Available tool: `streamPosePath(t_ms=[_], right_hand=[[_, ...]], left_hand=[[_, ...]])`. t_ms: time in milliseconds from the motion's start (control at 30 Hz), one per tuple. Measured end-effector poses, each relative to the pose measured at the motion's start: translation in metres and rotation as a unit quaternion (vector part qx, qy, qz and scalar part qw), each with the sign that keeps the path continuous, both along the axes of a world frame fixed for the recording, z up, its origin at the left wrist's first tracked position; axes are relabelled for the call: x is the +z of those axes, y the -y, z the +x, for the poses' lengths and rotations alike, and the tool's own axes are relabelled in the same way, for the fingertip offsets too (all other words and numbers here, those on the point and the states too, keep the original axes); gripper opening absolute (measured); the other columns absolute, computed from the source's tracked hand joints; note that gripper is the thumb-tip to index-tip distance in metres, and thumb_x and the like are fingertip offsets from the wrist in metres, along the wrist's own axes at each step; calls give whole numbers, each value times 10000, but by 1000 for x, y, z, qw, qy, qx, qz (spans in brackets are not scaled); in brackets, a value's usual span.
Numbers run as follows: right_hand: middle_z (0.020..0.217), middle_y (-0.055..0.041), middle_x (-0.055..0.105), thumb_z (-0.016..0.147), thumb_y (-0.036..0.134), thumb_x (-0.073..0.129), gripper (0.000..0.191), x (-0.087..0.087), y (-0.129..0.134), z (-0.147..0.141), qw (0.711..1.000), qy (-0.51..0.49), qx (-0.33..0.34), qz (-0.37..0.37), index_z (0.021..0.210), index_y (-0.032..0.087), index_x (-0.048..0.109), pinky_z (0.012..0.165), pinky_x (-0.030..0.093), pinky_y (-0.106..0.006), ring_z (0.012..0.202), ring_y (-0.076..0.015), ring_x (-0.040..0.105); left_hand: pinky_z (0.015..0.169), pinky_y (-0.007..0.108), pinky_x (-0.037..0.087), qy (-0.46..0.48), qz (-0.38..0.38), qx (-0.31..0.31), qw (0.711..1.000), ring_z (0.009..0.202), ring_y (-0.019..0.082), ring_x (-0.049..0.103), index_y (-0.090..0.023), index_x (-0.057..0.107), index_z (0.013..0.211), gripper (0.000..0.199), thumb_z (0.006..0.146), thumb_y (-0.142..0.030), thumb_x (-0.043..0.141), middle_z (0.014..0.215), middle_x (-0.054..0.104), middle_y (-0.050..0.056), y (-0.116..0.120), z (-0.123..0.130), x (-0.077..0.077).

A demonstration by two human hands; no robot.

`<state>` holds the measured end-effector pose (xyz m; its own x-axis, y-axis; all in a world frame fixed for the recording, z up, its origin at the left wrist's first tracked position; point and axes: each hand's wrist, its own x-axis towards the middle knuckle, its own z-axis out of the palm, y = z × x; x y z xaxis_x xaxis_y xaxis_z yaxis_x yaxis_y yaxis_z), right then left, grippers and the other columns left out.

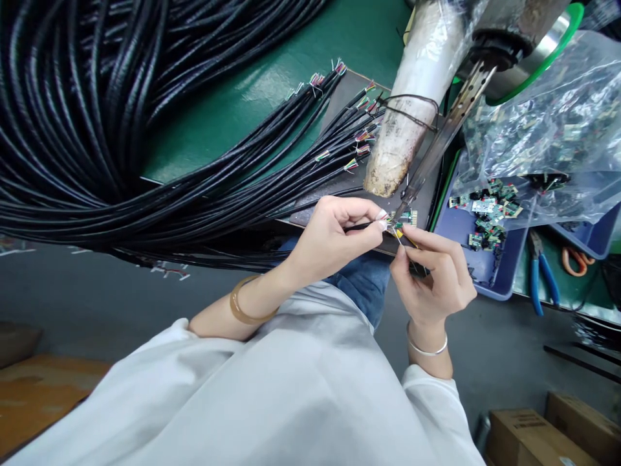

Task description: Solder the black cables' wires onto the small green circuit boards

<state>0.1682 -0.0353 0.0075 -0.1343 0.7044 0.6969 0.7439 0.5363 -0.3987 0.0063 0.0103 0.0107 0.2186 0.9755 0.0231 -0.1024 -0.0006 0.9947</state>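
Observation:
Between the thumb and fingers of my left hand [339, 230] is the end of a black cable [356, 226], its thin coloured wires fanning out at the fingertips. My right hand [431, 272] pinches a thin white wire [398, 238] close beside them. A small green circuit board [412, 217] lies just beyond my fingertips, partly hidden. Directly above the wires is the tip of a soldering iron [427, 158], held in a fixed position. Left of it hangs a whitish, stained tube [407, 123] with dark wire wound round it.
Many black cables [194, 213] with stripped ends cross the green table [208, 136] from the left. On the right are a blue tray [485, 268] of small boards, a plastic bag [557, 129], pliers [542, 275], orange-handled scissors [575, 260] and a solder spool [543, 65].

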Motion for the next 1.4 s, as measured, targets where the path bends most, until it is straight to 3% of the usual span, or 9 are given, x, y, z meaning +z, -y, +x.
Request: streamPosePath(t_ms=[300,533,633,767,900,1000,1167,1300,1400], right_hand=[[1020,-60,796,803,46,703,211,-4,-1,5,999,24,22,-2,833,217,582,773,642,-269,900,-159,767],[1000,-34,793,832,68,699,188,-4,0,2,1000,-17,5,-19,855,226,599,758,633,-280,870,-151,756],[945,-17,780,859,100,686,141,-3,3,1,990,-102,-2,-98,861,224,620,746,641,-298,842,-155,757],[982,-35,790,886,144,674,87,-1,10,1,958,-221,-4,-180,863,208,620,574,613,-265,723,-146,757],[919,-21,810,858,114,698,123,2,20,0,967,-192,13,-167,847,219,634,611,616,-283,896,-203,789],[1007,-36,814,838,82,708,149,3,25,-1,973,-170,19,-152,868,215,648,696,636,-314,958,-223,788],[1051,-35,809,828,63,711,195,4,31,-3,978,-137,45,-148,925,227,669,694,649,-310,982,-229,785],[1112,-47,796,823,45,716,231,2,32,-2,988,-71,96,-101,963,226,682,663,646,-274,855,-181,796],[1109,-50,797,822,39,717,256,-1,28,0,995,-49,56,-64,1000,220,682,736,659,-287,891,-180,793]], left_hand=[[475,164,306,-5,-6,-28,1000,519,42,355,-120,696,695,131,803,-131,623,579,506,-45,1,-3,-2],[454,161,271,21,-36,-46,998,508,35,332,-124,664,700,100,790,-133,621,574,480,-54,2,-2,0],[452,159,290,42,-86,-72,993,474,32,345,-130,630,706,55,760,-136,619,534,459,-67,4,-4,1],[468,163,355,51,-146,-117,981,461,50,450,-137,604,726,30,744,-152,622,517,535,-49,9,-8,1],[497,161,395,55,-130,-120,983,484,54,504,-135,618,747,49,783,-163,635,552,603,-28,12,-11,0],[471,152,367,56,-124,-117,984,481,45,491,-136,618,764,67,821,-168,634,579,629,-22,12,-12,0],[431,164,330,77,-150,-117,979,448,36,414,-140,597,805,96,870,-207,618,629,649,-13,13,-13,-1],[448,165,322,98,-158,-119,975,462,39,421,-139,595,802,133,887,-240,615,603,612,-24,13,-14,-3],[489,164,341,84,-148,-116,979,491,48,454,-139,596,756,166,887,-239,613,551,566,-37,14,-14,-3]])
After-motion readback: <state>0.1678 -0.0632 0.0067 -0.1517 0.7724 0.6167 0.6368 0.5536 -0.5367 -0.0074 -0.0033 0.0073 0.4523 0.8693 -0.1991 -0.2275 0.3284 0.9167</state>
